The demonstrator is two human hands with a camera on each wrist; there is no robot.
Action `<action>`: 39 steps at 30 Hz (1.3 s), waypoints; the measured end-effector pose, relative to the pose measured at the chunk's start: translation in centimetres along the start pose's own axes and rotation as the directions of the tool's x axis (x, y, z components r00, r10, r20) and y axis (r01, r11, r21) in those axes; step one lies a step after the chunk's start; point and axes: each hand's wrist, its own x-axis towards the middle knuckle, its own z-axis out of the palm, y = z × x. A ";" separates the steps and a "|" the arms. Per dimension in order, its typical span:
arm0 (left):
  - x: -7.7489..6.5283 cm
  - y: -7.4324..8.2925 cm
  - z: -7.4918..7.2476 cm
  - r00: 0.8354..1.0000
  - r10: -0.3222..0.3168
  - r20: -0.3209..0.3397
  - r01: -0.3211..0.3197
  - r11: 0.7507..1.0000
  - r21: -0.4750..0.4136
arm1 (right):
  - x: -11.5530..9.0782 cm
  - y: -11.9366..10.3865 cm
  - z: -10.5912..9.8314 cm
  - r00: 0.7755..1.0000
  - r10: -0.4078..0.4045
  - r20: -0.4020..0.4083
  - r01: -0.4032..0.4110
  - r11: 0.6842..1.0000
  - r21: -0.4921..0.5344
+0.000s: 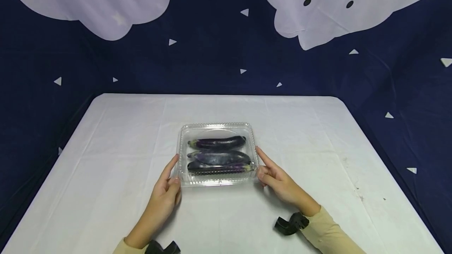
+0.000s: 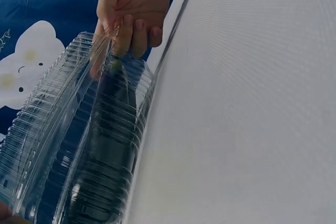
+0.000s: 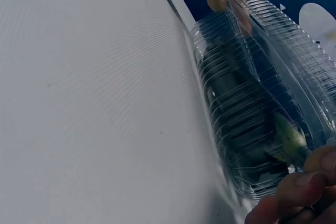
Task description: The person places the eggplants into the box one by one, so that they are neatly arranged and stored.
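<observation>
A clear plastic clamshell container (image 1: 219, 182) is between both hands near the middle of the table, its ridged lid over the base. Inside lie three dark purple eggplants, a far one (image 1: 222, 143), a middle one (image 1: 220, 157) and a near one (image 1: 205, 166). My left hand (image 1: 164, 189) grips the left rim, thumb toward me and index finger stretched along the side. On the opposite rim, my right hand (image 1: 279, 179) pinches with thumb and curled fingers, index finger pointing along the edge. The right wrist view shows the near eggplant's green stem end (image 3: 290, 139) by the right fingers.
A white cloth (image 1: 106, 175) covers the table, with small dark specks (image 1: 360, 198) at its right. Behind it hangs a dark blue curtain (image 1: 212, 62) with white clouds and triangles. Black bands (image 1: 291, 224) sit on both wrists.
</observation>
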 end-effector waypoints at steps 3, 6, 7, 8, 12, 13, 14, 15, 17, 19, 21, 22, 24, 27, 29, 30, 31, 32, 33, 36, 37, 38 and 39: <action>0.1 -0.1 0.0 1.000 0.009 -0.001 -0.009 1.000 -0.021 | 0.0 0.0 0.0 1.000 0.014 0.002 -0.014 1.000 0.013; 0.2 -0.3 -0.1 1.000 0.012 -0.001 -0.012 0.999 -0.032 | 0.0 0.1 0.0 1.000 0.023 0.004 -0.023 0.999 0.037; 0.2 -0.3 -0.1 1.000 0.011 -0.003 -0.011 0.999 -0.036 | 0.0 0.1 0.0 1.000 0.023 0.004 -0.023 0.999 0.045; 0.2 -0.4 -0.1 1.000 0.005 -0.003 -0.005 0.999 -0.036 | 0.0 0.1 0.0 1.000 0.021 0.007 -0.021 0.998 0.056; 0.2 -0.5 -0.3 1.000 -0.008 0.008 0.008 0.999 -0.052 | 0.0 0.1 -0.1 1.000 0.009 0.010 -0.010 0.996 0.086; 0.2 -0.5 -0.3 1.000 -0.004 0.016 0.005 0.998 -0.062 | 0.0 0.1 -0.1 1.000 0.009 0.010 -0.010 0.996 0.093; 0.2 -0.5 -0.4 1.000 0.000 0.027 0.002 0.997 -0.073 | 0.0 0.1 -0.1 1.000 0.010 0.009 -0.011 0.995 0.099; 0.2 -0.6 -0.5 0.999 0.007 0.041 -0.003 0.996 -0.093 | 0.0 0.1 -0.1 1.000 0.009 0.008 -0.010 0.995 0.100; 0.2 -0.7 -0.6 0.997 0.018 0.072 -0.008 0.991 -0.132 | -0.1 0.2 -0.1 1.000 0.011 0.007 -0.011 0.994 0.108; 0.2 -0.8 -0.8 0.994 0.019 0.106 -0.001 0.985 -0.174 | -0.1 0.3 -0.1 1.000 0.013 0.011 -0.014 0.993 0.114; 0.1 -0.8 -0.9 0.991 0.017 0.136 0.012 0.979 -0.205 | -0.1 0.3 -0.1 1.000 0.013 0.017 -0.015 0.992 0.123; 0.1 -0.8 -1.0 0.989 0.012 0.149 0.020 0.977 -0.211 | -0.1 0.3 -0.1 1.000 0.013 0.021 -0.016 0.992 0.127; 0.0 -0.9 -1.1 0.985 0.000 0.170 0.038 0.974 -0.221 | -0.2 0.4 -0.1 0.999 0.016 0.027 -0.019 0.992 0.126; 0.0 -0.8 -1.2 0.982 -0.026 0.185 0.067 0.973 -0.219 | -0.2 0.3 -0.1 0.999 0.012 0.037 -0.016 0.995 0.103; 0.0 -0.6 -1.2 0.983 -0.051 0.174 0.087 0.975 -0.205 | -0.2 0.2 -0.1 0.999 0.007 0.035 -0.010 0.998 0.070; 0.0 -0.6 -1.2 0.985 -0.061 0.161 0.092 0.978 -0.189 | -0.2 0.2 -0.1 0.999 0.006 0.033 -0.008 0.998 0.055; 0.0 -0.4 -1.1 0.987 -0.070 0.146 0.094 0.981 -0.168 | -0.2 0.1 -0.1 1.000 0.005 0.027 -0.006 0.999 0.039; 0.0 -0.3 -1.0 0.988 -0.081 0.129 0.100 0.985 -0.143 | -0.2 0.1 -0.1 1.000 0.009 0.020 -0.009 1.000 0.028; 0.0 -0.2 -1.0 0.990 -0.089 0.112 0.102 0.988 -0.118 | -0.2 0.0 -0.1 1.000 0.009 0.014 -0.009 1.000 0.016; 0.0 0.0 -0.9 0.991 -0.107 0.083 0.114 0.990 -0.084 | -0.2 0.0 -0.1 1.000 0.020 -0.003 -0.020 1.000 -0.006; 0.0 0.0 -0.9 0.990 -0.109 0.085 0.117 0.989 -0.091 | -0.2 0.0 -0.1 1.000 0.021 -0.007 -0.021 1.000 -0.010; 0.0 0.0 -0.9 0.991 -0.104 0.090 0.113 0.988 -0.106 | -0.1 0.0 -0.2 1.000 0.023 -0.011 -0.023 1.000 -0.014; 0.0 -0.1 -1.0 0.991 -0.091 0.097 0.103 0.987 -0.126 | -0.1 -0.1 -0.2 0.999 0.030 -0.016 -0.031 0.999 -0.017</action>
